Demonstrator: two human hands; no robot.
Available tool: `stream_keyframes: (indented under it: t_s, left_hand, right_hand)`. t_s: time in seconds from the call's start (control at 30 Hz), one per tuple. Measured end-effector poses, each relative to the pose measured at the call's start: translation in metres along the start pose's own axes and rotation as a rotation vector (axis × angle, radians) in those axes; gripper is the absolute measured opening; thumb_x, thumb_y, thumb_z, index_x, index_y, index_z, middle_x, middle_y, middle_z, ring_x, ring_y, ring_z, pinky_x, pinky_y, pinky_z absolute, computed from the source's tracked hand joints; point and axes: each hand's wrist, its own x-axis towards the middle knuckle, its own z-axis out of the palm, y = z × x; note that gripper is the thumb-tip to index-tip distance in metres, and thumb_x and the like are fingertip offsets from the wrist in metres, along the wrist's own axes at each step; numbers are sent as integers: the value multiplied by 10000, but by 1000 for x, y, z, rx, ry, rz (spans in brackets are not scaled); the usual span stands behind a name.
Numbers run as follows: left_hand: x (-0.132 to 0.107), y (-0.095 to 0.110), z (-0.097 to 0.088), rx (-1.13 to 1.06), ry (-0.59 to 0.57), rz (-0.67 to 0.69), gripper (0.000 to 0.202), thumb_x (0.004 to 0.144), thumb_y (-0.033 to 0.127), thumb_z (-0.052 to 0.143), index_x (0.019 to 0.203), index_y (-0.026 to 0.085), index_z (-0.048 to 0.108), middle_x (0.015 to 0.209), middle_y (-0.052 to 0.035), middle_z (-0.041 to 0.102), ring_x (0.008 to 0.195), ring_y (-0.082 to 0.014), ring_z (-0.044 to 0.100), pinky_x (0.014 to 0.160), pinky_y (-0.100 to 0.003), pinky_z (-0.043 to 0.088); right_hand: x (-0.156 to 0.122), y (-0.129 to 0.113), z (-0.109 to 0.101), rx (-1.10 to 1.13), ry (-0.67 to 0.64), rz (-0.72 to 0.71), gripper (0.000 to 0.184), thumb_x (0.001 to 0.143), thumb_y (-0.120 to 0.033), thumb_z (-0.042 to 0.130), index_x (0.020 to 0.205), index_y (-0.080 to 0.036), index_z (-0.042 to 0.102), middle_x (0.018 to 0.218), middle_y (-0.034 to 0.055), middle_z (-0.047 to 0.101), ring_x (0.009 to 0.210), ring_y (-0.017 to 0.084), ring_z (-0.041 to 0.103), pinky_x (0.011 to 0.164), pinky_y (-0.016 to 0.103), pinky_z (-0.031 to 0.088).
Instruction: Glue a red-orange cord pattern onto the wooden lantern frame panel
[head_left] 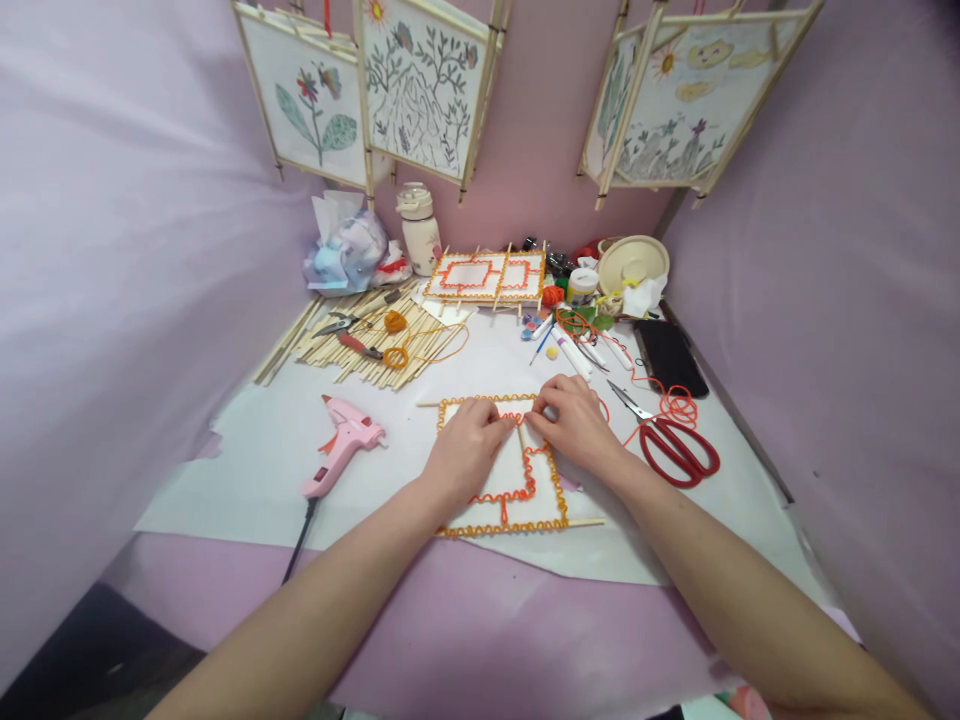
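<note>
A white panel [480, 513] framed with thin sticks and looped yellow cord lies flat in front of me. Orange cord [529, 478] is laid in loops on it. My left hand [471, 440] rests over the panel's upper middle, thumb and fingertips pinched at the orange cord. My right hand [568, 415] pinches the same cord just to the right, near the panel's top right corner. From beyond the right hand, a loose orange strand trails to a tangle [679, 405]. Both hands hide part of the panel.
A pink glue gun [341, 445] lies at left. Red-handled scissors [675, 450] and a black phone [670, 355] are at right. Behind are bundled sticks [360, 365], pliers [360, 346], another corded panel [480, 280] and a bottle [420, 230]. Stick-framed lanterns [424, 95] hang above.
</note>
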Motion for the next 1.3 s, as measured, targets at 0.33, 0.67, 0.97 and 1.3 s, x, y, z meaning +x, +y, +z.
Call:
stream_keyframes:
  t_s: [0.33,0.67,0.97,1.3]
  left_hand:
    - [20,-2,-21,-72,-62,-80,155,897,163,563,890,171,718,932,-73,597,913,-216,517,830,-364,464]
    - [31,3,-9,-53,-125,-72,172,896,194,565,876,159,733,947,-80,600,930,-227,508,849,-381,463]
    - [31,3,-7,-56,-87,-90,171,888,183,558,821,166,714,910,-75,592,908,-226,508,828,-380,465]
    - [29,1,-3,-47,-57,-65,170,891,178,549,812,163,699,912,-81,582,900,-223,503,816,-378,469]
  right_hand:
    - [0,0,0,-4,-22,2,150,839,-257,648,700,-211,620,925,26,618,952,229,492,788,360,339]
    - [0,2,-1,6,-34,15,117,836,-247,652,727,-212,633,952,29,624,974,229,488,788,355,340]
    - [0,4,-1,25,-27,2,113,838,-238,627,727,-214,625,945,34,619,966,230,483,800,366,353]
    - [2,1,5,20,45,-4,86,800,-191,613,718,-215,603,975,74,589,987,258,468,858,394,411]
